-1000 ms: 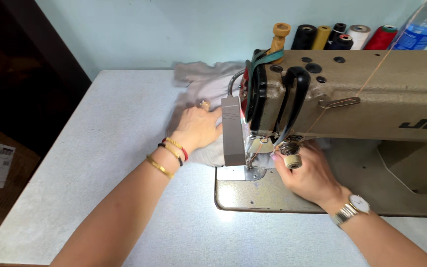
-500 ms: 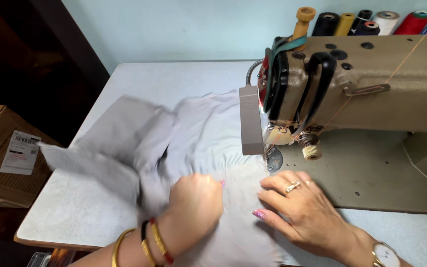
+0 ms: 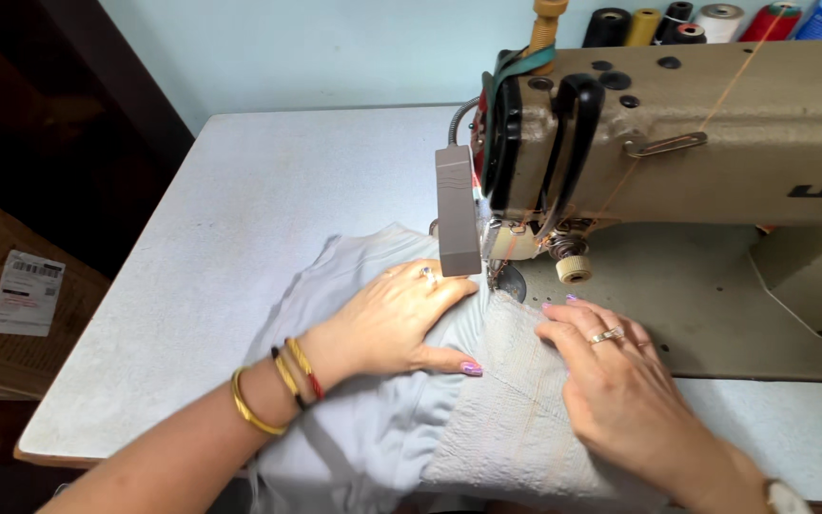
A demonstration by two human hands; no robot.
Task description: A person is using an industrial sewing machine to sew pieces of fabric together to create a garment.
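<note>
Under the needle end of the beige sewing machine (image 3: 677, 124), both hands lay flat and open on the pale grey fabric (image 3: 382, 428), gripping nothing. Left hand (image 3: 392, 319) pressed the smooth layer, fingertips just beside the presser foot (image 3: 504, 276); right hand (image 3: 611, 381) spread over the textured panel (image 3: 516, 419). Fabric ran lengthwise from the needle back toward the person across the white worktop (image 3: 240, 209); thread spools (image 3: 677, 21) stood behind.

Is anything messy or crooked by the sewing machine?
Nothing stands out. The pale grey fabric lies bunched but flat under both hands: left hand, right hand. The sewing machine sits straight on the white table; thread spools stand upright behind it.
</note>
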